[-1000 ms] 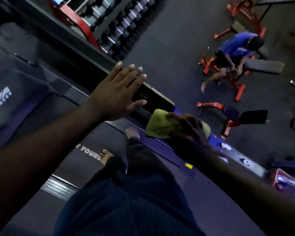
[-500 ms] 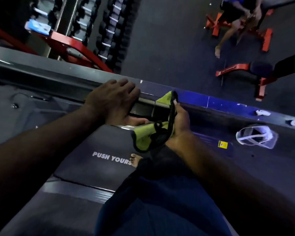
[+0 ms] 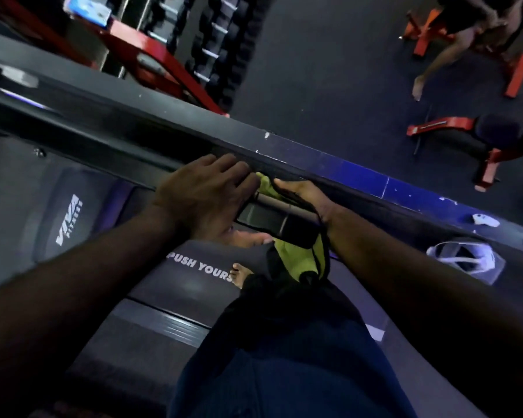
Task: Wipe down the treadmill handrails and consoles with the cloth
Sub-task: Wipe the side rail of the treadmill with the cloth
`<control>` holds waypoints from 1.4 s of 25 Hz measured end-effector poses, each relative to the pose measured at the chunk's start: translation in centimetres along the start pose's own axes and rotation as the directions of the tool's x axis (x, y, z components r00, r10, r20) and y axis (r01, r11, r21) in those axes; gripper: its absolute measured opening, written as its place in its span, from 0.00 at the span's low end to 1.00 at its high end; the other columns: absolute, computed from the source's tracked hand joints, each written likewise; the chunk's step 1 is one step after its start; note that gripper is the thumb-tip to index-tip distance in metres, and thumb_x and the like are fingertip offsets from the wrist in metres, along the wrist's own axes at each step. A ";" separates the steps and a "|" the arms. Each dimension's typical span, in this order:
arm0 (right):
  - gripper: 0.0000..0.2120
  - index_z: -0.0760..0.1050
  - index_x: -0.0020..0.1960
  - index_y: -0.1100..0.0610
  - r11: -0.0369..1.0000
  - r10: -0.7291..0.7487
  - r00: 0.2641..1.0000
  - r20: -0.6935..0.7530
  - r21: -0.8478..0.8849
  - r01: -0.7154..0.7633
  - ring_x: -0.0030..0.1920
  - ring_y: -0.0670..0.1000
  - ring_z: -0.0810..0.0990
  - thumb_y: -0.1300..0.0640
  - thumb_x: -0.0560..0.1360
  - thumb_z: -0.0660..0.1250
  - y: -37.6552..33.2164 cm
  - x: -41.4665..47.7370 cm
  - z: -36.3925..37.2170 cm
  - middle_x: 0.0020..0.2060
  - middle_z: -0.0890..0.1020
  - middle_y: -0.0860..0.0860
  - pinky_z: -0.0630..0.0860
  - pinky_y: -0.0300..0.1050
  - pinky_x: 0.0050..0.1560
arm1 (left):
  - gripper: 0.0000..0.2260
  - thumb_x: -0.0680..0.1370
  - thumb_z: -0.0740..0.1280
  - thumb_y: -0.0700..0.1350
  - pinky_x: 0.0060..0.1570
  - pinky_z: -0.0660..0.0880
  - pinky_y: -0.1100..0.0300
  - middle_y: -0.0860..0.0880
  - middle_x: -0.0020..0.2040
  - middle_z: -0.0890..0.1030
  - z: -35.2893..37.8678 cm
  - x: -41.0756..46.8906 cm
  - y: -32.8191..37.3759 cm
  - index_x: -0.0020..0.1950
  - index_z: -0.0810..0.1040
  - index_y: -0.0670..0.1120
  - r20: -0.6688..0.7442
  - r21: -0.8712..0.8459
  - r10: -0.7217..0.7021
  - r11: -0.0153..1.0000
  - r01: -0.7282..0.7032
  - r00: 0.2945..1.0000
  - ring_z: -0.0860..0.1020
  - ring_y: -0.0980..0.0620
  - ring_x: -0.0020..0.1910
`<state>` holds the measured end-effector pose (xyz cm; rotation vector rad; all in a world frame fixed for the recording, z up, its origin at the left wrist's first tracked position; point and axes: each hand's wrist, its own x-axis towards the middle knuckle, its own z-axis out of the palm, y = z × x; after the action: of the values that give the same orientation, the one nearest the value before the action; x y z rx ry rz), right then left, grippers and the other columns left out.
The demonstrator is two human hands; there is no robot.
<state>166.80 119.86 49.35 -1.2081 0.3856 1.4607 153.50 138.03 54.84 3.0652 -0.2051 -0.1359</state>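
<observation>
cloth [image 3: 303, 260] partly behind handrail [image 3: 280, 221], right hand [image 3: 307, 193] half hidden

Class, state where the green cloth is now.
Head view, centre: the green cloth hangs from the right hand around the handrail, beside the left hand.
</observation>
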 end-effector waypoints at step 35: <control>0.19 0.82 0.59 0.54 0.400 0.104 0.946 0.308 -0.883 0.244 0.52 0.59 0.85 0.43 0.75 0.67 -6.0 16.0 30.7 0.53 0.86 0.58 0.81 0.56 0.59 | 0.50 0.74 0.56 0.76 0.81 0.58 0.44 0.39 0.82 0.63 -1.9 -9.8 -7.9 0.81 0.64 0.37 -0.044 -0.200 -0.963 0.270 0.942 0.267 0.61 0.41 0.82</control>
<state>160.97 154.46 51.20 -1.7537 -0.8687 1.8031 145.06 147.29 56.98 2.4989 1.6560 0.0559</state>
